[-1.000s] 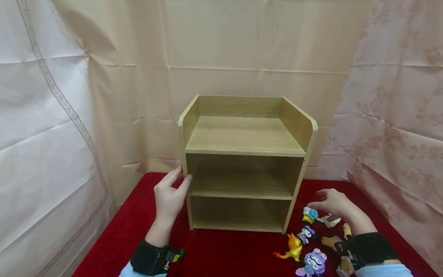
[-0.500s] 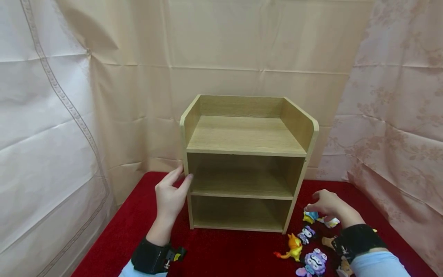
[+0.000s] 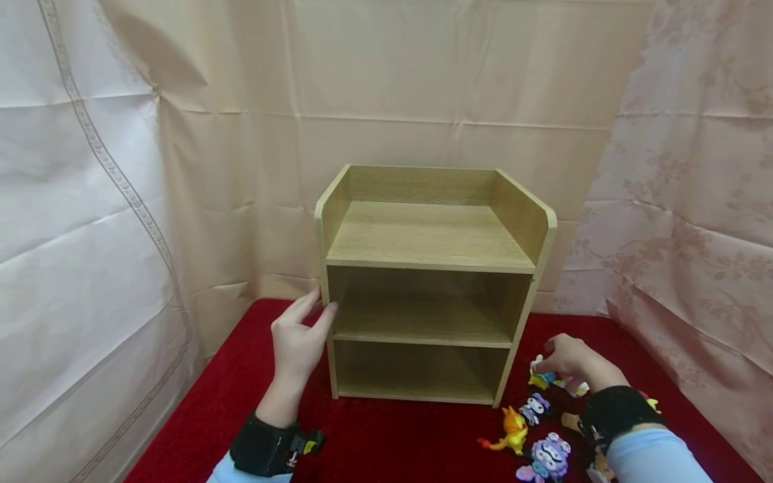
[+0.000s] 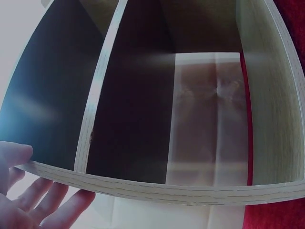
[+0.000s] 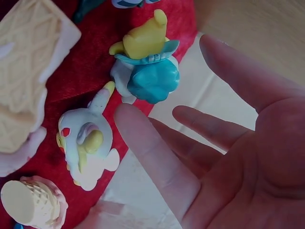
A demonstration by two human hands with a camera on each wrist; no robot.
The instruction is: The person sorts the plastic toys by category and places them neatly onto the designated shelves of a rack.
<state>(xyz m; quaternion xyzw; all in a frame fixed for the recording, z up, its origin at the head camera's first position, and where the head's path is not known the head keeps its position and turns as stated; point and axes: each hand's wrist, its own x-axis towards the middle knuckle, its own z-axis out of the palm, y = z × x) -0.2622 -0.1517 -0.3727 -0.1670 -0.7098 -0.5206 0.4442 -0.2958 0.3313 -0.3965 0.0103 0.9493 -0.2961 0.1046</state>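
A small light-wood shelf unit (image 3: 429, 235) stands upright on red cloth. My left hand (image 3: 297, 345) holds its left side panel; in the left wrist view the thumb (image 4: 16, 153) lies inside the front edge and the fingers outside. At the unit's right, my right hand (image 3: 581, 363) hovers over small toy figures, palm bare, fingers spread and slightly bent. Closest to its fingertips is a figure with a teal cap and yellow lower part (image 5: 152, 78). Beside that lies a white figure with yellow bits (image 5: 86, 143). Both are partly hidden by the hand in the head view.
Nearer me lie a black-and-lilac figure (image 3: 534, 408), an orange-yellow one with a tail (image 3: 512, 431) and a purple one (image 3: 551, 456). Waffle-patterned toys (image 5: 24, 71) lie under the right forearm. Beige drapes (image 3: 229, 168) hang behind, with more cloth at both sides.
My right hand has shifted slightly left and lower, toward the teal-capped figure, and its forearm has swung left over the toys. The left hand stays on the shelf unit.
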